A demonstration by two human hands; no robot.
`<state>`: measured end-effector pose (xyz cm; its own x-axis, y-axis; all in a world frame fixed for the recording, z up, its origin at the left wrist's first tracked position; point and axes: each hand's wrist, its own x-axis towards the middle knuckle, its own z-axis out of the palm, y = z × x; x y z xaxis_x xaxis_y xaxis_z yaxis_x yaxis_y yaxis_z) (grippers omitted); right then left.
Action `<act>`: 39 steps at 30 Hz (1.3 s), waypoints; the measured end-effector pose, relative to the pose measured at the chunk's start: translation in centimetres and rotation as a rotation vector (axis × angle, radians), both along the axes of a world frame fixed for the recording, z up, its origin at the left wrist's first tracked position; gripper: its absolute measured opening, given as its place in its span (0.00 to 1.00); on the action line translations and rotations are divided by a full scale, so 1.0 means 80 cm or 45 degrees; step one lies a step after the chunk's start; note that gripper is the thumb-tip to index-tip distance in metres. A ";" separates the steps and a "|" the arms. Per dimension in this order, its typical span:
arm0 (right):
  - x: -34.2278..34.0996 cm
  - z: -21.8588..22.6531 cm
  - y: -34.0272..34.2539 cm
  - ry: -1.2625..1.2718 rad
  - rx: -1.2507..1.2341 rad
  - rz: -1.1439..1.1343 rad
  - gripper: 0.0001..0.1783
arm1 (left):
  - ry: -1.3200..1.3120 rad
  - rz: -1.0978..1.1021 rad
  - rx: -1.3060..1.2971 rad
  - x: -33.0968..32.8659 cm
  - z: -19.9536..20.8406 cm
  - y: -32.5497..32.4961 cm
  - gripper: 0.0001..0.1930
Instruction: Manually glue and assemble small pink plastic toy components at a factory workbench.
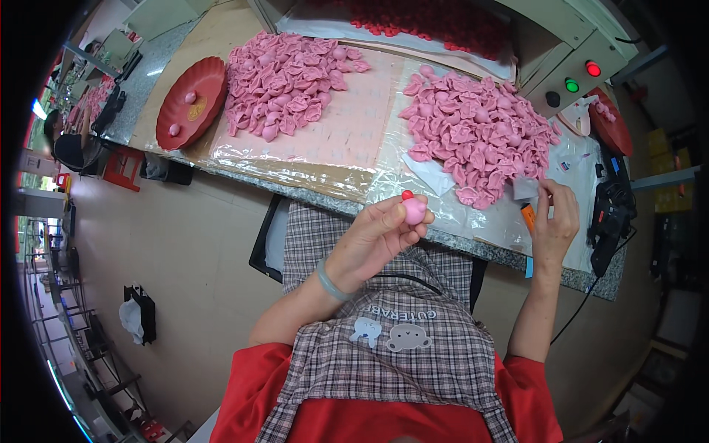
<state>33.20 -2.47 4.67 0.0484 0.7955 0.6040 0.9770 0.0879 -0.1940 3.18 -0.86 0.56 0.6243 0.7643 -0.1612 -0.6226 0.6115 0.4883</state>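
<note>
Between the thumb and fingers of my left hand [371, 240] is a small round pink ball [416, 212] with a glossy red knob [407, 195] at its top. It is held above the table's near edge, in front of my checked apron. My right hand [559, 220] is raised at the right part of the table, its fingers bent and drawn together. Whatever sits at those fingertips is too small to make out. Beside them lie a whitish piece of tissue or film [525, 188] and an orange object [528, 216], partly hidden by the hand.
Two heaps of pink petal-like pieces, a left heap [284, 85] and a right heap [473, 133], cover much of the table. A red scalloped dish [166, 122] holds a few pink balls. Behind stands a cabinet [565, 74] with lit buttons, red pieces [436, 29] inside. Black cabled devices [611, 221] lie right.
</note>
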 end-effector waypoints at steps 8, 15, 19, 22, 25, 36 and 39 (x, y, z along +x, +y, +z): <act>0.008 0.011 0.002 0.135 0.099 -0.037 0.08 | -0.056 -0.001 -0.045 0.001 -0.003 -0.002 0.25; 0.048 0.026 -0.015 -0.239 0.044 -0.313 0.19 | 0.181 0.068 0.097 0.006 0.005 -0.002 0.19; -0.036 0.014 -0.036 0.381 -0.071 0.186 0.13 | 0.360 0.187 0.455 0.016 0.019 -0.006 0.21; -0.108 0.016 -0.041 0.876 -0.283 0.603 0.12 | 0.461 0.241 0.672 0.019 0.017 -0.006 0.21; -0.128 0.002 -0.039 0.921 -0.242 0.691 0.12 | 0.524 0.283 0.735 0.020 0.017 -0.012 0.18; -0.128 -0.031 -0.038 1.357 -0.352 0.753 0.09 | 0.954 0.450 1.320 0.014 0.027 -0.005 0.16; -0.115 -0.035 -0.032 1.119 -0.416 0.781 0.13 | 1.028 0.433 1.408 0.010 0.028 -0.003 0.17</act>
